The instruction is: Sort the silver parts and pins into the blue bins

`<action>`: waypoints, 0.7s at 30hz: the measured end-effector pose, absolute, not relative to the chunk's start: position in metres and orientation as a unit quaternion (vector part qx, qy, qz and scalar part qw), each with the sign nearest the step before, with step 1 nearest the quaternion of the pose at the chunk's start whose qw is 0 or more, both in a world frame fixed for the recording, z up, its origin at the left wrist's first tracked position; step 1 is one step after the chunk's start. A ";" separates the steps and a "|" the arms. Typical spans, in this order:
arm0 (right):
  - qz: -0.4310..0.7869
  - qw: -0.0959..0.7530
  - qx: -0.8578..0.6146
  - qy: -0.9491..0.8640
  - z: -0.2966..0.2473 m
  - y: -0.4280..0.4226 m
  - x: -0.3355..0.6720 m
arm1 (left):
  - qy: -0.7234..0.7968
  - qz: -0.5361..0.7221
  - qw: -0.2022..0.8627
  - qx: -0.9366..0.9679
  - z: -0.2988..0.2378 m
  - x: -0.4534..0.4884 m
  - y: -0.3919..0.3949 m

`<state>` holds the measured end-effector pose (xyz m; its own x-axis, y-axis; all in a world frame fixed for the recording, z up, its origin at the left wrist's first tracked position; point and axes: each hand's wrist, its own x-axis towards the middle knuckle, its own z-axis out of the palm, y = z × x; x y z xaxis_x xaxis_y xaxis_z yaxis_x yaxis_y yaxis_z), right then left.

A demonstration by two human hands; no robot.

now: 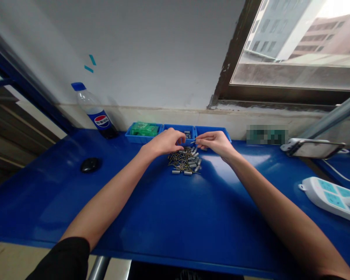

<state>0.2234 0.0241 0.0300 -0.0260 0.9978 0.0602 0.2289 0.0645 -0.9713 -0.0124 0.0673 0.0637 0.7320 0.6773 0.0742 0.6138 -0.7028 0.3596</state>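
Observation:
A loose pile of thin brass-coloured screws (pixel 177 160) mixed with short silver metal sleeves (pixel 193 164) lies on the blue table (pixel 175 217). Over the pile's left back side is my left hand (pixel 167 140), its thumb and fingers curved but apart, with nothing visible between them. My right hand (pixel 217 143) pinches a small thin screw (pixel 193 142) by fingertips and thumb, above the pile's right back edge. Just behind the hands stands a blue middle bin (pixel 177 127) with some grey metal pieces inside, partly covered by my left hand.
A left bin (pixel 131 137) holds green packets (pixel 144 128); a right bin (pixel 226 132) stands behind my right hand. At the left are a cola bottle (pixel 100 116) and a black mouse-like object (pixel 90 165). A propped phone (pixel 319 149) and a white power strip (pixel 315 190) lie right.

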 end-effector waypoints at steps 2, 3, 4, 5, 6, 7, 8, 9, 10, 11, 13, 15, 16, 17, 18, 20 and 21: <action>0.357 0.488 -0.569 -0.557 0.029 0.027 0.230 | 0.390 0.020 0.088 0.916 0.064 -0.018 0.069; 0.322 0.502 -0.584 -0.550 0.029 0.029 0.233 | 0.405 -0.010 0.067 0.912 0.064 -0.020 0.069; 0.293 0.511 -0.596 -0.546 0.028 0.029 0.236 | 0.416 -0.031 0.056 0.907 0.063 -0.021 0.068; 0.274 0.514 -0.602 -0.546 0.028 0.030 0.238 | 0.423 -0.044 0.054 0.903 0.062 -0.021 0.067; 0.267 0.513 -0.605 -0.548 0.028 0.030 0.239 | 0.426 -0.054 0.058 0.901 0.061 -0.020 0.066; 0.269 0.509 -0.604 -0.551 0.028 0.030 0.239 | 0.426 -0.060 0.063 0.900 0.059 -0.020 0.066; 0.275 0.505 -0.603 -0.553 0.028 0.029 0.239 | 0.426 -0.063 0.069 0.900 0.058 -0.018 0.065; 0.283 0.499 -0.601 -0.556 0.028 0.029 0.238 | 0.426 -0.065 0.074 0.900 0.056 -0.017 0.064; 0.289 0.492 -0.601 -0.560 0.028 0.029 0.237 | 0.425 -0.064 0.079 0.900 0.055 -0.015 0.064; 0.293 0.485 -0.601 -0.564 0.028 0.029 0.236 | 0.424 -0.061 0.084 0.900 0.053 -0.014 0.064; 0.298 0.475 -0.600 -0.571 0.027 0.029 0.234 | 0.423 -0.050 0.100 0.899 0.051 -0.012 0.064; 0.303 0.471 -0.596 -0.575 0.026 0.030 0.233 | 0.423 -0.039 0.116 0.898 0.050 -0.011 0.064; 0.306 0.470 -0.595 -0.575 0.026 0.030 0.232 | 0.423 -0.032 0.121 0.897 0.049 -0.010 0.064; 0.307 0.469 -0.595 -0.576 0.026 0.030 0.232 | 0.423 -0.025 0.126 0.897 0.050 -0.010 0.065; 0.308 0.467 -0.594 -0.578 0.026 0.030 0.233 | 0.419 -0.015 0.131 0.898 0.050 -0.010 0.065; 0.311 0.463 -0.591 -0.583 0.026 0.030 0.233 | 0.400 0.017 0.157 0.903 0.052 -0.011 0.067; 0.315 0.459 -0.588 -0.587 0.026 0.029 0.232 | 0.385 0.041 0.178 0.904 0.053 -0.011 0.068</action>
